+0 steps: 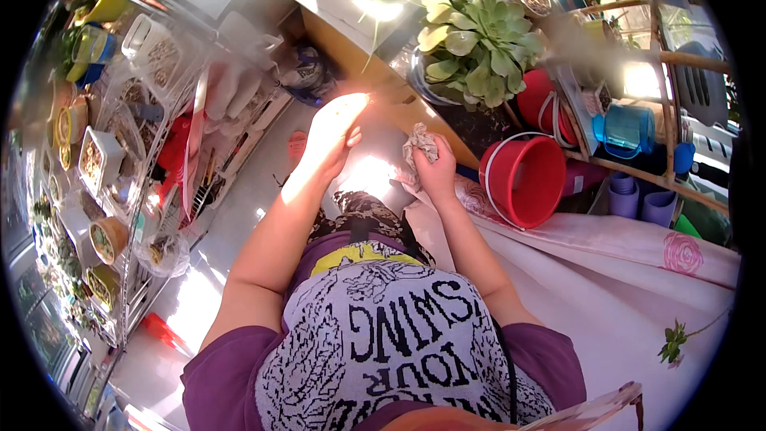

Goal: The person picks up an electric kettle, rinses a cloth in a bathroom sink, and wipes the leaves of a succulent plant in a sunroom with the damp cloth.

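Observation:
My left hand [339, 124] is raised in front of me in strong sunlight. Its fingers look curled, but glare washes out the fingertips, so whether anything is between them stays unclear. Lower and to the right, my right hand [438, 169] grips a crumpled, greyish-beige cloth or paper [421, 142]. Beyond that hand, a large green succulent rosette [483, 42] grows in a pot at the corner of a wooden stand [335, 42]. To the right of my right hand, a red plastic bucket [532, 182] with a white handle lies tilted with its mouth towards me.
A wire shelf rack [134, 215] on the left is crowded with potted plants and plastic tubs. At right stands a wooden rack [664, 96] with a blue watering can [628, 127] and purple pots [623, 194]. Pale rose-patterned fabric [574, 263] spreads along my right side.

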A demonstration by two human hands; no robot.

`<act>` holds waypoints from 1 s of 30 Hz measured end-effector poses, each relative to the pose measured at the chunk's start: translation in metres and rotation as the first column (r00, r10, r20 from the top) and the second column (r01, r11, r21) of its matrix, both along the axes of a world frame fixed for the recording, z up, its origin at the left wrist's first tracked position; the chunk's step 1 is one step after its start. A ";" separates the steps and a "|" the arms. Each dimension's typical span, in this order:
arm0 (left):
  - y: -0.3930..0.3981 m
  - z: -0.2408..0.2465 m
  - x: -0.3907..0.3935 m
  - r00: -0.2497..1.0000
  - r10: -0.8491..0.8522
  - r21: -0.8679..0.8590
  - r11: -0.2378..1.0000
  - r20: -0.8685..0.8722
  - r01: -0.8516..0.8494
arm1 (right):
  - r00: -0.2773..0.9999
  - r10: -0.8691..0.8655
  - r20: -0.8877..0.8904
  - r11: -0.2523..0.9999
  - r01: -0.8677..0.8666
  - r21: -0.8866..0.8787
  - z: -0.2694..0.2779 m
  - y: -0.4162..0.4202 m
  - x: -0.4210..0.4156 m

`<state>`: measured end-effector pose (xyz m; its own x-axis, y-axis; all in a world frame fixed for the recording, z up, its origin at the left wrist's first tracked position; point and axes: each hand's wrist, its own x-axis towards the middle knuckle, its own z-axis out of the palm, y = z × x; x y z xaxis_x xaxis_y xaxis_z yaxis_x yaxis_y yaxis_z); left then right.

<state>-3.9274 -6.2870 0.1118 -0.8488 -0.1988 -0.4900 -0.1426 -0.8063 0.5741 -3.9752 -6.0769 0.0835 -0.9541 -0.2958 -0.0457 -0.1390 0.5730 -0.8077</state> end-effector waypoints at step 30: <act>-0.367 -0.184 0.648 -0.002 0.669 -0.563 0.627 0.743 0.539 | 0.992 -0.108 -0.070 0.989 0.100 -0.109 -0.025 -0.058 0.149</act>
